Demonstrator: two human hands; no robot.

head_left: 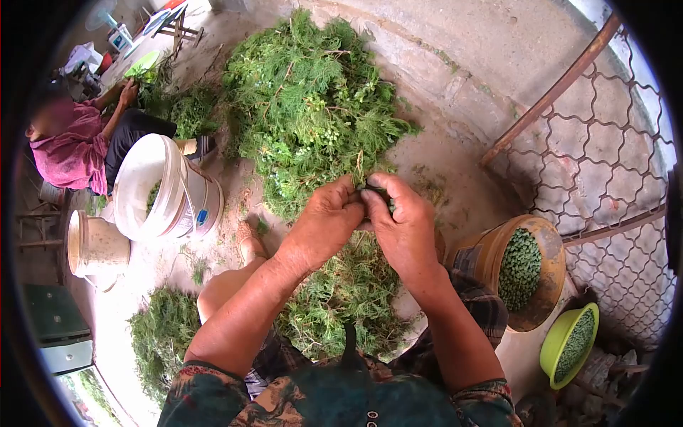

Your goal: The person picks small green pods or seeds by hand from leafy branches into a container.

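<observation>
Both hands meet in the middle of the head view, above my lap. Between the fingertips of my left hand is a small green sprig, its tip pointing up. My right hand is closed against the left, thumb and forefinger pinching at the sprig's base. Some small green cones show inside the curled right fingers. Just beyond the hands lies a large heap of leafy evergreen branches. Below them, between my legs, is another pile of cut greenery.
On the right stand a yellowish bucket and a lime-green basin, both holding small green cones. A wire mesh panel leans behind. To the left are a white bucket, a smaller pail and a seated person handling greenery.
</observation>
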